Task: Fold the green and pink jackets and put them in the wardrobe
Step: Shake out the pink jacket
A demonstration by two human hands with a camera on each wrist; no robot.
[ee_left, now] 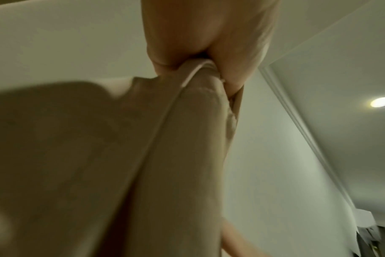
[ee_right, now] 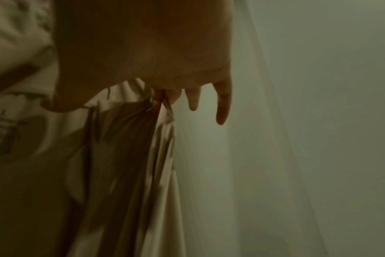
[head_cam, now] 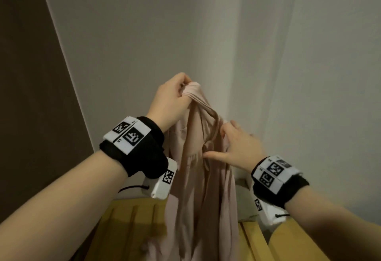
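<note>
The pink jacket [head_cam: 202,178] hangs in the air in front of a wall corner. My left hand [head_cam: 184,89] grips a bunched top edge of it and holds it up; the left wrist view shows that hand [ee_left: 200,52] with fingers and thumb curled round the pink jacket [ee_left: 165,156]. Lower and to the right, my right hand [head_cam: 233,145] lies against the cloth with thumb and fingers spread and fairly straight. From the right wrist, a fold of the jacket [ee_right: 125,156] runs past the first two fingers [ee_right: 158,97] of the right hand [ee_right: 143,52]. No green jacket is in view.
A yellow surface [head_cam: 132,215] lies below the hanging jacket. White walls [head_cam: 144,33] meet in a corner just behind it. A brown panel [head_cam: 31,95] stands at the left. A ceiling lamp [ee_left: 381,102] shows in the left wrist view.
</note>
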